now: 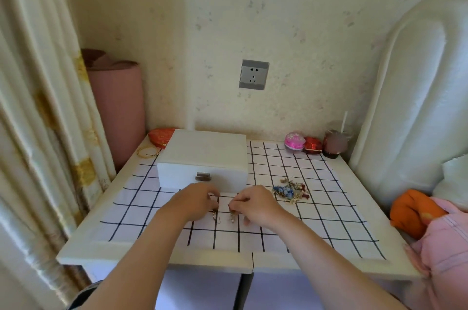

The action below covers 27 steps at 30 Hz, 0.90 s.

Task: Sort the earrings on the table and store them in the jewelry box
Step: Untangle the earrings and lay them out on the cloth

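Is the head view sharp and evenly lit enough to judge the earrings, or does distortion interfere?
Head view: soft, even light with faint shadows; the white jewelry box is nearly blown out; the earring pile reads as a blurry cluster; pieces at the left hand and right hand are too soft to resolve; wide-angle bowing bends the curtain and table edge.

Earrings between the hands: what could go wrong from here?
1. The small earrings that the left hand and right hand seem to pinch are tiny. One could slip and be hard to spot on the checked cloth.
2. The pile of earrings looks tangled, so pulling one may drag others.
3. The jewelry box is closed. A hand must let go to open it.
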Each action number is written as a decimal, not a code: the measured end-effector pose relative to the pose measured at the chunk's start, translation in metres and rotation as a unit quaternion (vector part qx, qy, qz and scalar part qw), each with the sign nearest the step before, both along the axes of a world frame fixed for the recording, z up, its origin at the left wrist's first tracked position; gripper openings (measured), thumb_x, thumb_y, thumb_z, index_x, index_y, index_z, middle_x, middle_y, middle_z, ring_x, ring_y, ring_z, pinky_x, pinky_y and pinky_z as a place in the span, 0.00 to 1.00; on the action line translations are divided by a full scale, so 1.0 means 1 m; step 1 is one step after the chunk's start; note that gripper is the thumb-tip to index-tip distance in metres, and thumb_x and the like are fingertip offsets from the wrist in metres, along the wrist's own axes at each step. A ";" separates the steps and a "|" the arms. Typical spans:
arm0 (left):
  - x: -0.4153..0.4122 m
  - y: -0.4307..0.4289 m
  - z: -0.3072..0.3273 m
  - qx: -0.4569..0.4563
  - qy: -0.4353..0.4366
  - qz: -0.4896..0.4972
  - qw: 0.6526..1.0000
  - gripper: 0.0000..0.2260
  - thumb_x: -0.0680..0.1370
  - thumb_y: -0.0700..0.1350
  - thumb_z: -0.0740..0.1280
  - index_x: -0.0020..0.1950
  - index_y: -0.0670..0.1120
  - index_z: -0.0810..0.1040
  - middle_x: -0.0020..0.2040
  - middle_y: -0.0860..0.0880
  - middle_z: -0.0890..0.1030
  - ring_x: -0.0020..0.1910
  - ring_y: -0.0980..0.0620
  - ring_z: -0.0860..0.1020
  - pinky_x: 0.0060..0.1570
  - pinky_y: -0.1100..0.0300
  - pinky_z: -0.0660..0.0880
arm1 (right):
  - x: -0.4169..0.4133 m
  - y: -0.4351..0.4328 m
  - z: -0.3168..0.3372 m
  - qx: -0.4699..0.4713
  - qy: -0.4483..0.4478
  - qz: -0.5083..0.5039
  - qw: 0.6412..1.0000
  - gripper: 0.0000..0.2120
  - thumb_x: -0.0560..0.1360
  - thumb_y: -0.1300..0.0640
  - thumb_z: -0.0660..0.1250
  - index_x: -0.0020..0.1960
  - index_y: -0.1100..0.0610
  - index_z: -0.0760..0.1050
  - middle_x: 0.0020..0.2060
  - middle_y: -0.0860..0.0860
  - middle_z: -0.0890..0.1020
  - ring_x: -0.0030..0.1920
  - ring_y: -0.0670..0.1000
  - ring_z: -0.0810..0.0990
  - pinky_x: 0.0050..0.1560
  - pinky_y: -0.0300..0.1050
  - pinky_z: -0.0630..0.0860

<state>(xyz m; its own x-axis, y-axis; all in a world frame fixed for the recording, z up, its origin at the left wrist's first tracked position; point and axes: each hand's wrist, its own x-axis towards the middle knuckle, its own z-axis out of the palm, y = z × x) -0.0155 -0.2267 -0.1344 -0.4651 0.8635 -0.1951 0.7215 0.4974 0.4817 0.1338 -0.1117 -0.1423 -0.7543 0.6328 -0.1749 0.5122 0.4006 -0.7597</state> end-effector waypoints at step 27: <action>-0.043 -0.043 -0.008 -0.001 0.066 0.034 0.997 0.13 0.78 0.43 0.69 0.61 0.53 0.82 0.57 0.52 0.81 0.55 0.52 0.78 0.48 0.64 0.71 | -0.066 -0.037 -0.026 0.164 -0.019 0.085 0.983 0.13 0.75 0.50 0.70 0.59 0.49 0.82 0.50 0.46 0.84 0.51 0.49 0.81 0.53 0.47 0.79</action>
